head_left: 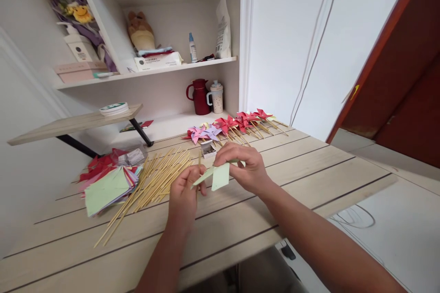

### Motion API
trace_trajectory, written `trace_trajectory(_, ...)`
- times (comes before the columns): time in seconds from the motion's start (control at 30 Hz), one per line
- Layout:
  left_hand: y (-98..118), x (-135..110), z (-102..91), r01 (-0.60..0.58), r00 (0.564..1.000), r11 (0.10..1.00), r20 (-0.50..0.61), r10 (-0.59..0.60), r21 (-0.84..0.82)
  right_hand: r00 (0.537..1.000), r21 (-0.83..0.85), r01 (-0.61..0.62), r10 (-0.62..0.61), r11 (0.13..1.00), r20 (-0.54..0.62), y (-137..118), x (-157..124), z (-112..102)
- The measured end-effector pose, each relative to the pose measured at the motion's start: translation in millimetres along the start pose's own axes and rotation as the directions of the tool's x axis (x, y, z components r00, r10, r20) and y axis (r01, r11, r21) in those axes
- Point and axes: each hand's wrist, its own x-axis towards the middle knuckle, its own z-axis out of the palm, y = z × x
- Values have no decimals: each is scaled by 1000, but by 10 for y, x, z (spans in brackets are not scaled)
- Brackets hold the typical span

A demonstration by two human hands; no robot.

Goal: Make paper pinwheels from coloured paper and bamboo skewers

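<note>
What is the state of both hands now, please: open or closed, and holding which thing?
Left hand: closed, holding a thin stick.
Right hand: closed, pinching the light green paper.

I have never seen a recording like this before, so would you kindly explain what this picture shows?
There is no machine here: a camera worn on a person's head looks forward and down at their two bare hands. The right hand holds a piece of light green paper; the left hand appears to grip a thin stick. On the table lie loose sticks and a stack of coloured paper; further back are a small open box and a row of pinwheels.
</note>
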Motion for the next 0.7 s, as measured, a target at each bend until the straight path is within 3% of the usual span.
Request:
trace_trajectory(0.13, 67, 71, -88, 3, 990, 999, -142, -10, -47, 994, 28, 0, -3, 1000, 110, -10, 4, -1)
trace_trajectory(0.27, 90, 70, -135, -57, 984, 998, -166, 61, 27, 989, 20, 4, -7, 1000, 145, -14, 4, 3)
trace_trajectory(0.4, 70, 46, -112, -67, 992, 997, -107, 71, 46, 995, 8, 5, -6, 1000, 102, -16, 4, -3)
trace_trajectory(0.53, 94, 15, -81, -86, 996, 995, 27, 85, 42, 995, 8, 18, -19, 1000, 97, -25, 1, 20)
trace_trajectory(0.7, 166, -15, -44, -172, 979, 968, 142, 147, 181, 998, -16, 27, -26, 1000, 64, -32, -15, 72)
